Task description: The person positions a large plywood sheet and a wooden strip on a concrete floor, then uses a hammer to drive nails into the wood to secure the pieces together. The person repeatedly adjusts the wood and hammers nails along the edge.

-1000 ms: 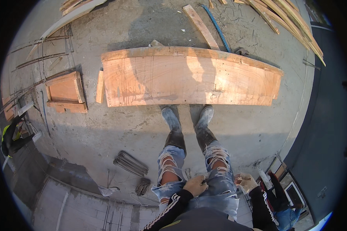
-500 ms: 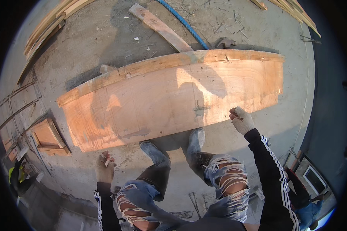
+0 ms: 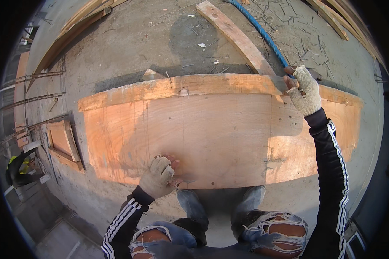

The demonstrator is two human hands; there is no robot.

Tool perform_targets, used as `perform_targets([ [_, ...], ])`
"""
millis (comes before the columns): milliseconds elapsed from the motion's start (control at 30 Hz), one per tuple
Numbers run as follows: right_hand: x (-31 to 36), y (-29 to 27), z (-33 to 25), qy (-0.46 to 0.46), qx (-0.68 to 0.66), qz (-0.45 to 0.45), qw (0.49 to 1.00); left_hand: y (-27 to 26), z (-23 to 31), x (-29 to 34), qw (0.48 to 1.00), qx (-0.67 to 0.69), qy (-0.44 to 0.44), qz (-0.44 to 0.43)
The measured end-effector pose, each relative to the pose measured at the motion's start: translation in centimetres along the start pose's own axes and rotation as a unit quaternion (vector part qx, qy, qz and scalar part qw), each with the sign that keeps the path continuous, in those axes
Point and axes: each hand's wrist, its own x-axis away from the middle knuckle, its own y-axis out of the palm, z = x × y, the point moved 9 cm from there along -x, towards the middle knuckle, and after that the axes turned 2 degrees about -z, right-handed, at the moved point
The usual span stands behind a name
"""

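Observation:
A long plywood panel point(image 3: 220, 134) with a timber batten point(image 3: 212, 84) along its far edge lies across in front of me. My left hand point(image 3: 157, 177), in a cream fingerless glove, is over the panel's near edge, fingers apart and slightly blurred; nothing shows in it. My right hand point(image 3: 304, 91), gloved alike, reaches past the batten. Its curled fingers are at the head end of a hammer with a long blue-wrapped handle point(image 3: 261, 32). The hand partly hides the dark hammer head point(image 3: 316, 75).
A loose plank point(image 3: 235, 34) lies beyond the panel, beside the blue handle. Nails and debris litter the concrete floor point(image 3: 160, 43). Timber is stacked at the far left point(image 3: 80, 26) and far right point(image 3: 345, 21). A small wooden frame point(image 3: 64, 144) lies left; another person point(image 3: 21, 168) is beyond it.
My right hand has moved forward from the panel's near edge to the hammer beyond the batten. The left hand has risen over the panel's near edge. The view has shifted.

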Motion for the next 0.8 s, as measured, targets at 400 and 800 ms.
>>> perform_targets([
  [400,2.4,-2.0,8.5,0.087,0.24,0.087,0.963,8.9,4.6,1.2,0.994,-0.092,0.061,-0.008],
  [800,0.4,-7.5,14.9,0.126,0.224,0.12,0.959,10.0,4.9,0.9,0.987,-0.133,0.074,0.05],
])
